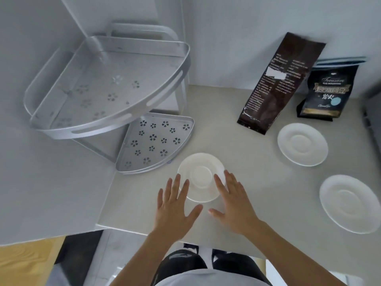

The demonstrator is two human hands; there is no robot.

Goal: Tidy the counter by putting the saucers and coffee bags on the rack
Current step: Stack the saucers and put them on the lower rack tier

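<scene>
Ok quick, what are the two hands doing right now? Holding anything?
Left hand: open, fingers spread, holding nothing, at the left edge of the nearest saucer.
Right hand: open, holding nothing, at the saucer's right edge.

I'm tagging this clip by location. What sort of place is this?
Probably a home kitchen or coffee corner: a pale counter holding white saucers, coffee bags and a two-tier metal corner rack.
</scene>
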